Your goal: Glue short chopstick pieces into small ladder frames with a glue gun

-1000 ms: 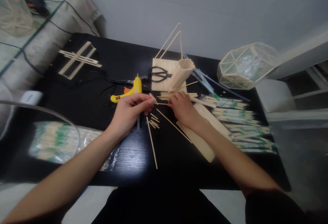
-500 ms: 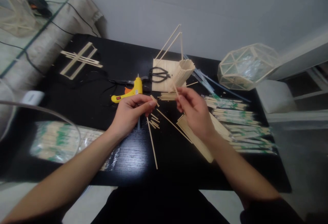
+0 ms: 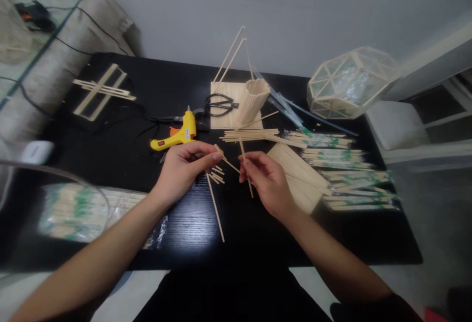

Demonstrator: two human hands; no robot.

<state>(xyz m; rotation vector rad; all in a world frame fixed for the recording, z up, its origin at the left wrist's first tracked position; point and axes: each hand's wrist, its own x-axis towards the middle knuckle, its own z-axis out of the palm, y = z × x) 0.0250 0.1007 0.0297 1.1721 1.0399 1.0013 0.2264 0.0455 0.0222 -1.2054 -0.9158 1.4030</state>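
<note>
My left hand [image 3: 186,167] is closed, thumb and fingertips pinching a short wooden stick [image 3: 218,149]. Between thumb and fingers, my right hand [image 3: 267,179] grips a longer thin wooden stick [image 3: 242,148], which tilts slightly from upright. Below my left fingertips lie several short cut sticks [image 3: 218,177] and one long loose stick [image 3: 216,211]. Another thin stick [image 3: 230,163] runs between the hands, partly hidden by the right one. A yellow glue gun [image 3: 179,135] lies just beyond my left hand. Black-handled scissors [image 3: 221,105] rest on a stick panel [image 3: 217,123].
A round stick holder [image 3: 254,101] and a triangular frame [image 3: 232,54] stand on the panel. Loose sticks [image 3: 250,135], another panel [image 3: 298,174] and bagged sticks [image 3: 346,179] lie right; a packet [image 3: 77,209] and crossed frames [image 3: 103,91] left. A faceted frame [image 3: 350,83] stands back right.
My right hand has moved down and slightly left, bringing its stick lower and nearer my left hand. My left hand still pinches the short stick. The whole view has shifted a little.
</note>
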